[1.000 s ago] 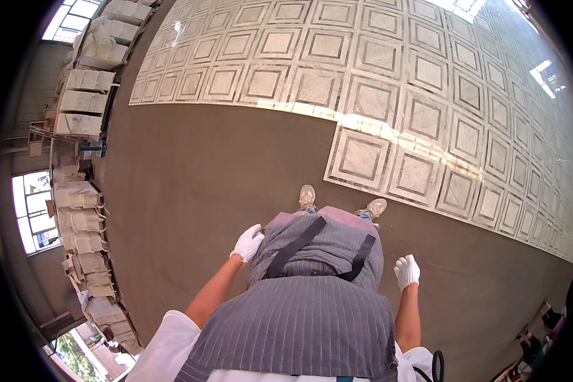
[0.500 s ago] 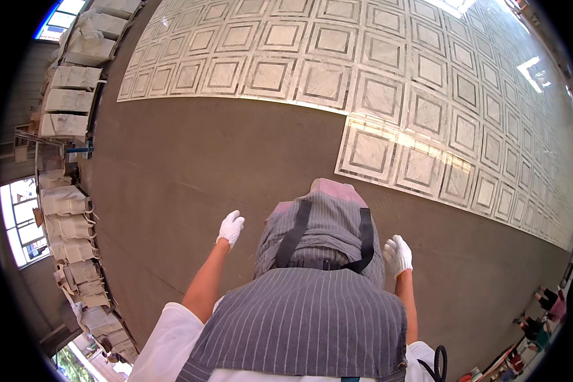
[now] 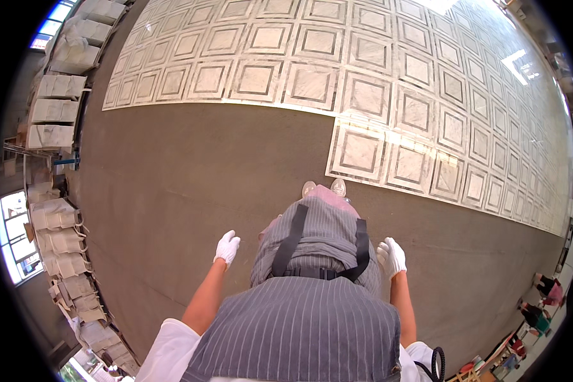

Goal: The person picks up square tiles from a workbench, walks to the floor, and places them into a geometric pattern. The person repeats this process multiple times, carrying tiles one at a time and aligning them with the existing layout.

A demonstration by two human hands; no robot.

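Observation:
My left hand, in a white knitted glove, hangs beside my body above the bare grey-brown floor. Its fingers are relaxed and slightly bent, with nothing in them. On the other side my right hand, gloved the same way, hangs near my hip with loosely curled fingers, and no object shows in it. Between the hands is my striped grey apron with dark straps. Past its lower edge the tips of my light shoes stand just short of a panel of framed marble-look squares.
Polished square-patterned flooring spreads across the far side and right, with a stepped edge. Stacks of pale slabs or boxes line the left wall below windows. People and assorted items are at the far right edge.
The view has shifted, and the patterned flooring sits slightly further left. My shoe tips have come into sight. Both hands still hang at my sides, a little lower in the picture.

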